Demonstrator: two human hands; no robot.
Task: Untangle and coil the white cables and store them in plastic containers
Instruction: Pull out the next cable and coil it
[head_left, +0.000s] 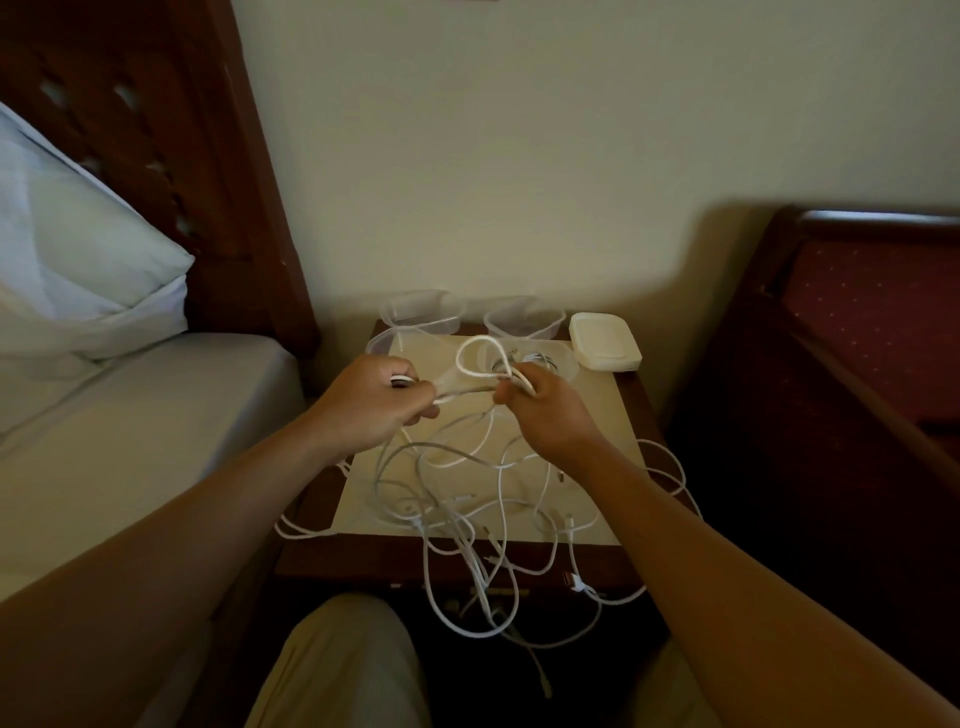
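Both forearms are bare all the way up to where the picture cuts them off; no sleeve, cuff, watch or band shows on either one. The left hand and the right hand carry no rings or gloves that can be made out, though the dim light blurs the fingers. Below and between the arms, nearer the body than the hands, a knee is covered in plain light khaki trousers, smooth cloth without pattern. A strip of the same cloth shows under the right forearm.
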